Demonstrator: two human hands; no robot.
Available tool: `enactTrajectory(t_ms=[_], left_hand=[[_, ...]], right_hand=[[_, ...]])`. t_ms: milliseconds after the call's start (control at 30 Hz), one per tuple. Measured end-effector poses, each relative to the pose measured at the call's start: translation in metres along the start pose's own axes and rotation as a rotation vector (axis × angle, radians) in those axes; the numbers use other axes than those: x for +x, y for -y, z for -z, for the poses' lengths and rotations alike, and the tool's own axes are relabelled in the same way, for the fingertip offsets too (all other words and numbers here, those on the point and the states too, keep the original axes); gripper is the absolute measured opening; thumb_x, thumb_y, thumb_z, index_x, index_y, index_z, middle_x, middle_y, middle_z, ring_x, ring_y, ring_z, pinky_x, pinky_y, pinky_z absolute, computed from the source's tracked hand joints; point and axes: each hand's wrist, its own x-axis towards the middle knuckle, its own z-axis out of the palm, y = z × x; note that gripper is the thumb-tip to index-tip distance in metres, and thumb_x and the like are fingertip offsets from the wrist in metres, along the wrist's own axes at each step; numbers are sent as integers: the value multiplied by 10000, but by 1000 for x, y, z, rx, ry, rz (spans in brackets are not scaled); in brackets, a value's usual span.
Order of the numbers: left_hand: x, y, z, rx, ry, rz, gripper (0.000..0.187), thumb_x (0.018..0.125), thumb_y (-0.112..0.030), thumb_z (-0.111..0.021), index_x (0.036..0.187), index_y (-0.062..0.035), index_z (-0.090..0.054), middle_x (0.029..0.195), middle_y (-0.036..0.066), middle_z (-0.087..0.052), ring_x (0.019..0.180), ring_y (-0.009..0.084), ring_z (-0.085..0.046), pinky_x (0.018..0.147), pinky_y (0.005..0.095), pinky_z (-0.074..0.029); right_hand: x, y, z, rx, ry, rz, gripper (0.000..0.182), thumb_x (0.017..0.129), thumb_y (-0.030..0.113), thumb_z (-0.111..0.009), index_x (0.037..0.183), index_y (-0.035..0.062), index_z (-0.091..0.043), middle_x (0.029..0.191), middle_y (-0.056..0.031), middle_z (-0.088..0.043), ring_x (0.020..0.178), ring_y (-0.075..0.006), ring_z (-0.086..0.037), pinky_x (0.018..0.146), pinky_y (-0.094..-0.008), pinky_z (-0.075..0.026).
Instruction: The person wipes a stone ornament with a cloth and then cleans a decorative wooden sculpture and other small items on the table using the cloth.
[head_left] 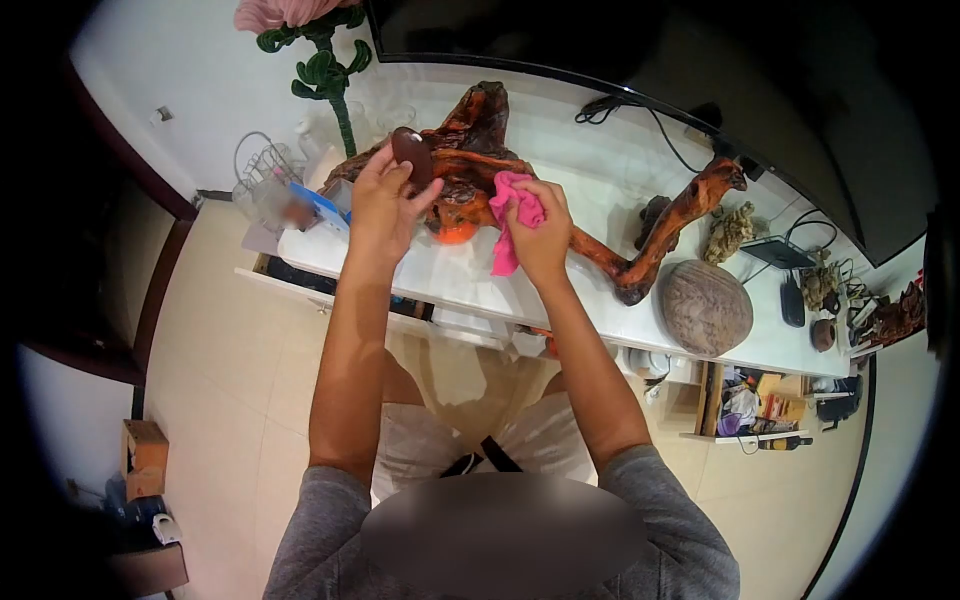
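Observation:
Between the thumb and fingers of my left hand [380,205] is a smooth, dark brown oval stone [412,152], glossy on top and held up over the cabinet. A crumpled pink cloth [507,255] is gripped in my right hand [541,228], part of it hanging below the fingers. Just beyond both hands lies a large, varnished root-wood piece [485,115], reddish brown with dark patches. One long branch of it [688,212] reaches to the right. Under its near side shows a bright orange round thing [455,233], partly covered.
The white TV cabinet [600,318] has a drawer full of odds and ends [762,405] pulled out at right. A large round stone [706,308] rests near its edge. Behind stands a television [640,50]; a wire basket [265,170] and a flower ornament [340,95] are at left.

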Motion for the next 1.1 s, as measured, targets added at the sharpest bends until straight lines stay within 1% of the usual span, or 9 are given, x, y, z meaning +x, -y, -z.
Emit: enactTrajectory(t_ms=[167,267,367,467,567,667,800,900,1100], left_hand=[[3,17,33,-599,306,317,216,1015,-111,-545,1204,-10,-563,1112,120,-647,861,167,-617,698,272,-559],[0,24,39,-752,586,386,190,1023,-167,-528,1157,-42,-578,1051,113,-650,770,183,-562,665,286,-500],[-15,15,15,-542,178,404,170,1000,-173,-531,1127,-73,-584,986,95,-632,787,200,-540,680,303,-454],[-9,17,29,-499,260,477,174,974,-163,-523,1118,-85,-583,1000,78,-618,837,202,-541,713,332,-459],[0,19,35,-128,356,267,240,931,-64,-553,1170,-63,-586,1050,72,-614,924,202,-558,768,355,-491],[-4,10,8,261,83,-112,372,874,50,-595,1238,-26,-576,1120,81,-621,1022,206,-587,875,359,-507],[20,-7,10,775,181,-385,475,813,152,-619,1253,-26,-596,1171,106,-653,1081,203,-620,946,311,-494],[30,-10,15,1153,268,-523,421,807,157,-618,1180,-35,-653,1104,102,-680,1036,210,-645,929,300,-502],[31,-1,11,1326,333,-639,395,799,149,-609,1138,-38,-690,1069,135,-661,1014,291,-648,894,320,-508]], right_hand=[[1,-3,-1,-18,-3,33,224,805,-19,-689,1023,31,-668,1032,-133,-642,983,-279,-633,894,-340,-497],[1,-2,-1,-23,-2,18,219,805,-15,-693,1017,31,-669,1030,-134,-642,984,-283,-632,897,-344,-497],[1,-2,-1,-29,-2,16,215,802,-14,-697,1011,31,-670,1026,-135,-640,986,-287,-631,899,-345,-496],[1,-2,-1,-31,-1,44,212,800,-15,-699,1005,31,-672,1029,-137,-638,990,-291,-629,902,-347,-496],[0,-1,-1,-23,-1,44,212,797,-15,-701,1002,33,-675,1035,-138,-634,993,-290,-628,905,-349,-495],[-1,-1,-2,-21,3,32,218,793,-18,-701,1003,34,-676,1040,-138,-631,999,-290,-628,910,-350,-495],[-1,-5,-2,-58,16,66,230,777,4,-718,999,55,-685,1028,-128,-632,979,-291,-637,869,-354,-506],[-1,-7,-2,-62,39,81,241,761,27,-735,993,78,-693,1018,-118,-632,957,-291,-647,828,-359,-517],[0,-1,4,-47,110,41,238,785,-2,-718,1016,45,-682,1040,-138,-621,993,-292,-636,877,-347,-509]])
